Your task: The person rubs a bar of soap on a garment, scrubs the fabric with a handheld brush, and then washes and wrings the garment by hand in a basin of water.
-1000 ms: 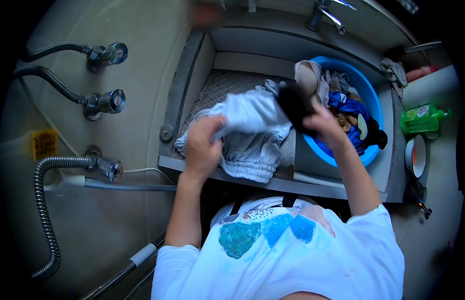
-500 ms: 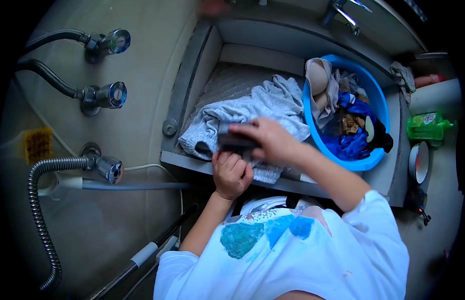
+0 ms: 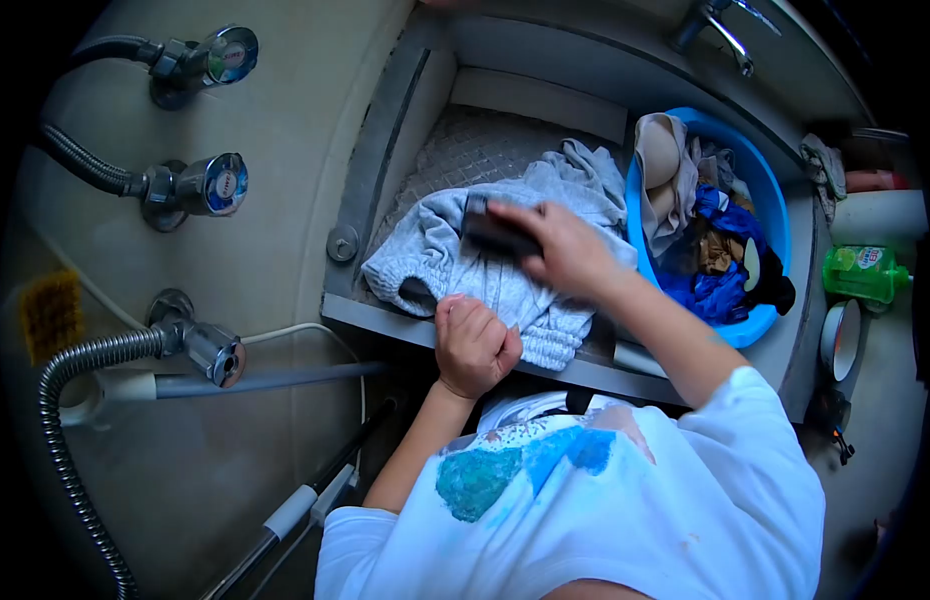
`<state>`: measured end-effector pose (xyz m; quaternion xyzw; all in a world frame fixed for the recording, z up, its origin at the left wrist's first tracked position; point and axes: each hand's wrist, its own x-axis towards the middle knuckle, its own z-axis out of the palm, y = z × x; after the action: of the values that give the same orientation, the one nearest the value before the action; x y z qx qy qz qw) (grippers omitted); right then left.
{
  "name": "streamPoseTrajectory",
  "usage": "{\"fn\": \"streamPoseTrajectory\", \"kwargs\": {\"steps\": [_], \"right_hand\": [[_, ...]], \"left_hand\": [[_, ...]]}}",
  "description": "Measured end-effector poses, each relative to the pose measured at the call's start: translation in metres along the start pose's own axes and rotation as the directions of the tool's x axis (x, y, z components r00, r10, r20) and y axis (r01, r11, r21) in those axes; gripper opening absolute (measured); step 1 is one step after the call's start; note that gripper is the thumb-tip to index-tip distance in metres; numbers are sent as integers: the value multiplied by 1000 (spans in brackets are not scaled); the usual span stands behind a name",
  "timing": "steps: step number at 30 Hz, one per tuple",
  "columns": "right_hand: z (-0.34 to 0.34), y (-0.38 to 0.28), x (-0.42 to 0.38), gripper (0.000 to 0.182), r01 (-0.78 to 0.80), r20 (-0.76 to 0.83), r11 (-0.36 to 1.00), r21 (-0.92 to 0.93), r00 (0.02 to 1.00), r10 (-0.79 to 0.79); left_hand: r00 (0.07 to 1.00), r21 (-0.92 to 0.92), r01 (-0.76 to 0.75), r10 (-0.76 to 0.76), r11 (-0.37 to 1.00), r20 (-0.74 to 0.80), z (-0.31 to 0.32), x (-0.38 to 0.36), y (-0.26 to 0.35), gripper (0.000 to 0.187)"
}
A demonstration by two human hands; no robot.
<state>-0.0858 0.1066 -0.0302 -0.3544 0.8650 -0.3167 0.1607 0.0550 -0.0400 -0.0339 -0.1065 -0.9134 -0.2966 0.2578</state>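
A light grey garment (image 3: pixel 520 205) with ribbed, gathered edges lies bunched over the ridged floor of the sink (image 3: pixel 455 150). My left hand (image 3: pixel 475 345) is closed in a fist on its near edge, beside a cuff-like opening. In my right hand (image 3: pixel 575 250) is a dark oblong scrubbing brush (image 3: pixel 495 232), resting on or just above the cloth. Its bristles, if any, are hidden underneath. Both hands are close together, the right one farther into the sink.
A blue basin (image 3: pixel 782 235) of mixed clothes stands at the sink's right side. Above is a metal faucet (image 3: pixel 725 35). A green bottle (image 3: pixel 865 273) and a white bowl (image 3: pixel 841 340) are at the far right. Valves with hoses (image 3: pixel 210 185) and a yellow-brown brush (image 3: pixel 51 315) line the left wall.
My right hand has moved the scrubbing brush away from my left fist, farther up the garment. The left hand keeps its grip on the near edge. The camera view has shifted slightly.
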Motion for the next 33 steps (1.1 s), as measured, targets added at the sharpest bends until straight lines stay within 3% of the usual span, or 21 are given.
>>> {"fn": "streamPoseTrajectory", "kwargs": {"steps": [1, 2, 6, 8, 9, 11, 12, 13, 15, 16, 18, 20, 21, 23, 24, 25, 27, 29, 31, 32, 33], "right_hand": [[-2, 11, 15, 71, -44, -93, 997, -61, 995, 38], [-5, 19, 33, 67, -191, -41, 962, -197, 982, 187], [-15, 62, 57, 64, -207, -112, 885, -417, 978, 177], [-23, 74, 44, 63, -126, -284, 992, 23, 950, 128], [-28, 72, 32, 62, 4, -397, 977, 214, 914, 83], [-48, 64, -2, 63, -90, -292, 786, 611, 898, 329], [-59, 54, -20, 64, -18, -401, 827, 562, 869, 291], [-54, 60, -31, 63, 66, -444, 746, 662, 837, 320], [-61, 57, -53, 64, 47, -254, 451, 891, 876, 410], [-63, 56, -62, 66, -17, -174, 373, 928, 864, 473], [-56, 61, -73, 67, 52, -273, 445, 894, 850, 450], [-58, 56, -86, 71, 7, -247, 467, 884, 856, 455], [-53, 65, -90, 74, 47, -327, 574, 817, 858, 395], [-51, 71, -109, 75, 3, -325, 605, 796, 845, 424], [-50, 77, -115, 76, -6, -301, 548, 836, 831, 468], [-46, 81, -117, 77, -12, -273, 487, 873, 816, 510], [-53, 69, -117, 81, 26, -314, 473, 881, 779, 542], [-55, 61, -113, 79, 34, -345, 525, 850, 789, 508], [-57, 57, -108, 77, -45, -263, 548, 836, 842, 471], [-56, 54, -103, 75, -124, -173, 573, 810, 883, 436], [-49, 51, -93, 73, 6, -323, 698, 716, 889, 325]], "left_hand": [[1000, -9, 6, -6, 1000, -1, 0, 1, 0, 19], [1000, -9, 2, -2, 1000, 4, -1, 0, 0, 19], [1000, 15, -8, 7, 1000, 25, -2, 4, 1, 21], [998, -3, 22, -21, 1000, 61, -6, 8, 5, 22], [994, -20, 54, -52, 998, 98, -8, 11, 6, 24], [994, -37, 55, -52, 998, 97, -7, 22, 7, 29], [979, -1, 112, -110, 994, 170, -9, 33, 11, 31], [956, 41, 165, -170, 985, 239, -11, 45, 13, 34], [923, 51, 132, -142, 990, 359, -5, 79, 16, 36], [923, 49, 81, -93, 996, 373, 6, 91, 16, 40], [921, 44, 23, -38, 999, 388, 27, 109, 17, 46], [794, 127, -80, -14, 989, 607, 48, 115, 11, 48], [794, 125, -88, -6, 988, 608, 53, 120, 6, 48], [606, 23, 134, -100, 991, 789, 52, 128, -9, 45], [585, -40, 380, -206, 924, 784, 46, 126, -19, 32], [589, -27, 371, -213, 928, 780, 35, 122, -32, 32], [692, -433, 681, -327, 591, 643, 7, 108, -53, 18], [719, -694, 651, -545, 307, 432, -17, 90, -58, 23], [504, -858, 512, -826, 50, 252, -35, 93, -30, 28], [562, -843, 510, -809, 175, 172, -41, 78, -30, 26], [618, -815, 499, -781, 295, 95, -44, 55, -35, 24]]}}
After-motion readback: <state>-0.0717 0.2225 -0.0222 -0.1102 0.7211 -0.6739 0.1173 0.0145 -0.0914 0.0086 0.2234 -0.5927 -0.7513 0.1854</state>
